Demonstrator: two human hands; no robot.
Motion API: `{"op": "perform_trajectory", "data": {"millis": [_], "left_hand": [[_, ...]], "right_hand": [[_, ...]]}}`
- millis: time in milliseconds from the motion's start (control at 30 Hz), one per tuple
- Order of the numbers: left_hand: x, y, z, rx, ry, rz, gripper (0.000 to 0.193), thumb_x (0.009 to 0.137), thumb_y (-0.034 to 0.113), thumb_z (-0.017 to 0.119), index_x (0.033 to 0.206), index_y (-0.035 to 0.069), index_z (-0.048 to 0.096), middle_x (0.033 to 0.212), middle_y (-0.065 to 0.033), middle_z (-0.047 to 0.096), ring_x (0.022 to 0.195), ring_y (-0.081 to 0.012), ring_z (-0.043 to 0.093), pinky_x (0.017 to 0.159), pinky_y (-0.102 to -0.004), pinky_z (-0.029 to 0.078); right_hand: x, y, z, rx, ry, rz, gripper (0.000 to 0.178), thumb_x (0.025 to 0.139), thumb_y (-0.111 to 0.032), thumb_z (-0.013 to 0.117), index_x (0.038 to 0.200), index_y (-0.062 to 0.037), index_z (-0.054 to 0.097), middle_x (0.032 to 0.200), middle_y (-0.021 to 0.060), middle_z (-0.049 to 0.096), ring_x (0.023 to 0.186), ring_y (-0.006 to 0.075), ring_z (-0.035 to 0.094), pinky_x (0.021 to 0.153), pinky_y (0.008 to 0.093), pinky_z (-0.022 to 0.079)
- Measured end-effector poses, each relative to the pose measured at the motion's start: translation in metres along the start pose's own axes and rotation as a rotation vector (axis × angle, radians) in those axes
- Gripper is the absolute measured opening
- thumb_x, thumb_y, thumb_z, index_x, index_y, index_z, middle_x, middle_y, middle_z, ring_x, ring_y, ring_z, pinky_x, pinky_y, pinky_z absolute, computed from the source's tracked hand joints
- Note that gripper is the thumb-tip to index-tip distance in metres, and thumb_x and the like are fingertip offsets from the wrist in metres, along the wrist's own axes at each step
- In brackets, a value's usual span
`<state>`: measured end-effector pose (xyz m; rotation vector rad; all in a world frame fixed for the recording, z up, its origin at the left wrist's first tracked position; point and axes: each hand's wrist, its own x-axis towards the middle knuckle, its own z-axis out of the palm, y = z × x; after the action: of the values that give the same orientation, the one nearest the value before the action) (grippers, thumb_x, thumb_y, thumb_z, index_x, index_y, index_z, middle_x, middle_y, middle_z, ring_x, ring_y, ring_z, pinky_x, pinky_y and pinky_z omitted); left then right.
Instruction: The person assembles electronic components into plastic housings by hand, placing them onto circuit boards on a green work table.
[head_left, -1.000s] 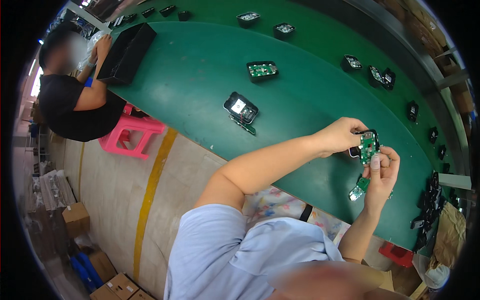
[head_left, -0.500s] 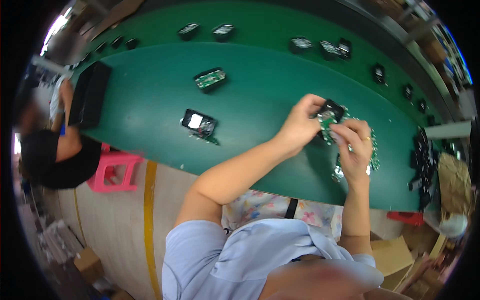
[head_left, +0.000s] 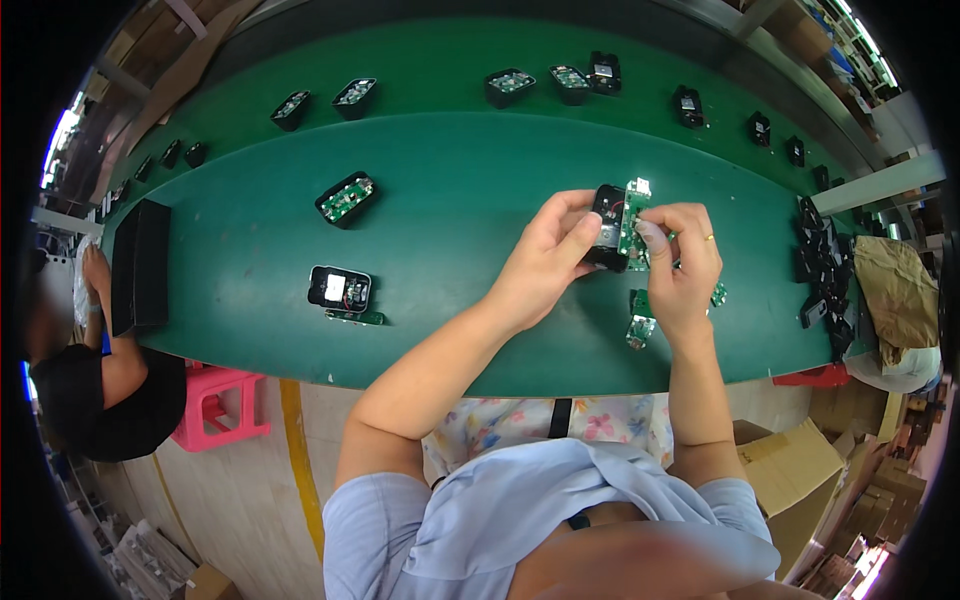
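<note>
My left hand (head_left: 557,246) is wrapped round a black plastic housing (head_left: 607,222), tilted so its open side shows a few thin wires. Against the housing's right edge stands a green circuit board (head_left: 631,232), pinched between the thumb and fingers of my right hand (head_left: 684,250). Beneath that hand lie more loose circuit boards (head_left: 641,320), partly covered by it. Farther left on the bench rest a housing with a board fitted in it (head_left: 347,199) and an open housing (head_left: 340,288) with a board leaning at its near side.
The green bench (head_left: 450,340) carries a far strip with several housings (head_left: 511,86) in a row. A heap of black parts (head_left: 822,265) lies at the right end, beside brown paper (head_left: 897,290). At left are a long black box (head_left: 140,265), a pink stool (head_left: 222,405) and another person (head_left: 95,375).
The whole view has shifted, so bench items sit farther left. The circuit board in my right hand now stands more upright along the housing's edge, and the housing's inside shows.
</note>
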<state>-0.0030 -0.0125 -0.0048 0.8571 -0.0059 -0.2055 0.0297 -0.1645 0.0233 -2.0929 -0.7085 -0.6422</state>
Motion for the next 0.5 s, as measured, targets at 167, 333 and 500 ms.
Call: {"op": "perform_trajectory", "data": {"millis": [167, 333, 500], "left_hand": [[0.0, 0.003, 0.0, 0.024, -0.042, -0.012, 0.036, 0.094, 0.019, 0.049, 0.124, 0.002, 0.037, 0.114, -0.0103, 0.052, 0.102, -0.0168, 0.054, 0.085, -0.0336, 0.048], [-0.001, 0.004, 0.004, 0.074, -0.002, 0.048, 0.038, 0.09, 0.017, 0.055, 0.121, 0.001, 0.039, 0.113, -0.0107, 0.053, 0.099, -0.015, 0.054, 0.08, -0.03, 0.048], [0.001, -0.002, 0.003, 0.128, -0.006, 0.131, 0.04, 0.089, 0.013, 0.057, 0.121, 0.0, 0.038, 0.114, -0.0124, 0.051, 0.1, -0.016, 0.054, 0.081, -0.029, 0.049]], "right_hand": [[0.002, -0.002, -0.003, 0.029, 0.029, 0.103, 0.004, 0.079, -0.001, 0.061, 0.081, -0.0027, 0.058, 0.077, 0.007, 0.057, 0.063, 0.0169, 0.054, 0.052, 0.0266, 0.043], [-0.001, -0.009, -0.001, 0.005, -0.094, -0.008, 0.005, 0.076, -0.001, 0.062, 0.08, -0.0031, 0.058, 0.076, 0.0069, 0.057, 0.065, 0.0204, 0.056, 0.053, 0.0295, 0.044], [-0.003, -0.01, 0.006, -0.131, -0.04, -0.097, 0.006, 0.076, -0.005, 0.063, 0.08, -0.0043, 0.059, 0.075, 0.0064, 0.056, 0.065, 0.0217, 0.056, 0.054, 0.0306, 0.045]]}}
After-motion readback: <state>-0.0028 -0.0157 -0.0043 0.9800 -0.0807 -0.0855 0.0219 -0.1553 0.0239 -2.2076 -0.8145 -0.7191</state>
